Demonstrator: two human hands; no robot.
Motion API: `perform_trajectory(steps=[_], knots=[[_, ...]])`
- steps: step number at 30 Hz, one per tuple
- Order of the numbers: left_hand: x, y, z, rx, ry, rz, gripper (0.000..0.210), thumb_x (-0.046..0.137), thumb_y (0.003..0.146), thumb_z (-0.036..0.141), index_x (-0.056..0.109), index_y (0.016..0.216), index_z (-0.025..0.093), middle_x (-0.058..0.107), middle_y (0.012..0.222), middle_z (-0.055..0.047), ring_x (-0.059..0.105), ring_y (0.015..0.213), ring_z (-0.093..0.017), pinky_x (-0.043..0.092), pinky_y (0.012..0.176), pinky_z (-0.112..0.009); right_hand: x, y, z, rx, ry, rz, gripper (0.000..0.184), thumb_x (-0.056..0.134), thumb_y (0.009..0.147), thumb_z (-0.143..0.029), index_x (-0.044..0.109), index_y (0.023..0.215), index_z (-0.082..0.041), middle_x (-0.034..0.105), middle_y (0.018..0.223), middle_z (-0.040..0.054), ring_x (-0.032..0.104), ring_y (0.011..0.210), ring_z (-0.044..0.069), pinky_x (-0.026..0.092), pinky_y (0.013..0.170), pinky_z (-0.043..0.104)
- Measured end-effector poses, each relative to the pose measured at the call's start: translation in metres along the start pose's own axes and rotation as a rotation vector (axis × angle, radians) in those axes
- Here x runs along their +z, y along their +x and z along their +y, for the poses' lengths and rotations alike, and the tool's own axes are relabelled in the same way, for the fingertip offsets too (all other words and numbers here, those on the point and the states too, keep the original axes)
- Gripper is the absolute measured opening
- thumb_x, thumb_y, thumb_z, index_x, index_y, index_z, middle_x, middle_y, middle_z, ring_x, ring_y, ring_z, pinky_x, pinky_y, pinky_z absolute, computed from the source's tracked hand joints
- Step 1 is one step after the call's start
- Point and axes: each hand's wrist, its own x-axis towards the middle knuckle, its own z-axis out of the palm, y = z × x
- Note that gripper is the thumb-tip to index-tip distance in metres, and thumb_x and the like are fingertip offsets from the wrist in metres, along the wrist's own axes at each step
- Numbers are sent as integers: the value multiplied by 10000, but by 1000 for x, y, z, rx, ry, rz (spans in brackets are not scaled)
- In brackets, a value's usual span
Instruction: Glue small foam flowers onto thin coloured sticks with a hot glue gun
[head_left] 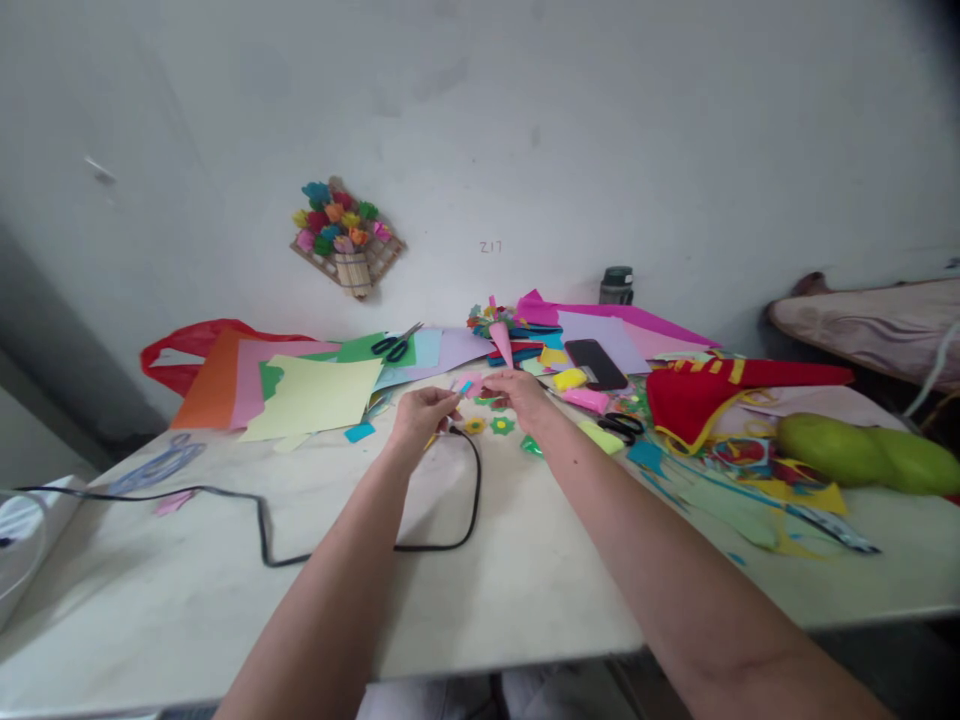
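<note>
Over the middle of the table, my left hand (426,418) is closed in a pinch at a small blue strip (466,387), apparently paper. My right hand (519,394) is closed too, its fingertips at a small pink paper piece (476,384) right beside the strip. Which fingers grip which piece is hard to make out. Just below the hands lie a yellow paper flower (474,426) and a green one with a yellow centre (502,426). The end of a black cable (480,480) reaches under my left hand.
Coloured paper sheets (319,395) and scissors (397,346) lie at the back left. A phone (596,364), black-handled scissors (622,428), a red cloth item (686,400) and paper scraps crowd the right. A dark bottle (616,286) stands by the wall. A white box (37,530) sits far left.
</note>
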Motion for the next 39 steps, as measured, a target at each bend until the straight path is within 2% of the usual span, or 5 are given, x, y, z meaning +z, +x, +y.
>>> perform_trajectory(steps=[31,39], knots=[[1,-2,3,-4,44,13,303,676,560,411,579,610,129,576,488,1,383,352,-42,280,365,-185,-1,2,3,-40,-10,-55,121,604,577,-234,610,676,-165,643,598,10,606,629,139,400,527,218],[2,-2,3,-6,40,23,284,678,569,384,586,624,122,564,478,11,375,345,-40,264,362,-184,0,1,2,-32,55,-109,182,562,614,-305,591,729,-166,643,608,14,620,611,149,377,540,229]])
